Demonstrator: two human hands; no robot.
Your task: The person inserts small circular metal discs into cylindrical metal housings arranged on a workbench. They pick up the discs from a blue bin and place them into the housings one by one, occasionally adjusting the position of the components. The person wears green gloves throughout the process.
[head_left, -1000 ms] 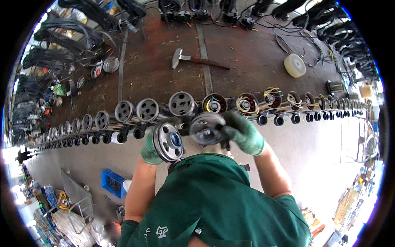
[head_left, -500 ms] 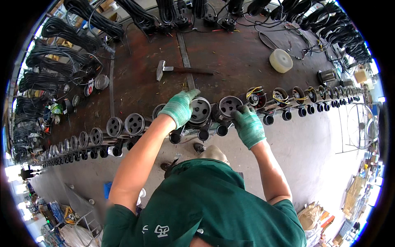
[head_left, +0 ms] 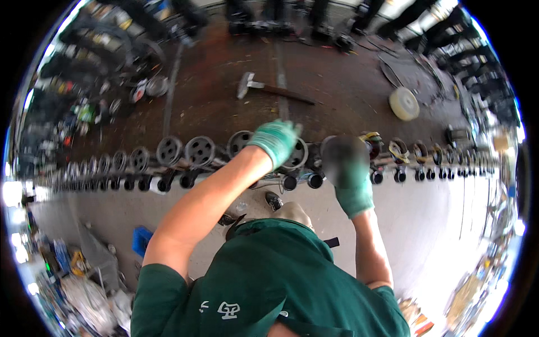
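My left hand [head_left: 275, 145], in a green knitted glove, is above a metal cylinder [head_left: 296, 157] with a holed round end plate and partly covers it. Its fingers point away from me and to the right, but blur hides their grip. Beside it on the left stands another holed end plate [head_left: 240, 144]. My right hand [head_left: 355, 191], in a matching glove, is over the row just to the right. A smeared dark round patch [head_left: 343, 160] lies where its fingers are, so I cannot make out what it touches.
Similar cylinders [head_left: 200, 150] line the table's near edge, with short black pipes [head_left: 289, 182] in front. Right of my hands, open cylinders [head_left: 398, 148] show coloured wires. A hammer [head_left: 275, 90] and a pale roll [head_left: 404, 104] lie on the dark table [head_left: 219, 67]; bundled black cables stand along its far side.
The whole scene has shifted right in view. My left hand has moved right, staying by the same holed cylinder. My right hand is now blurred, with a dark smear over its fingers.
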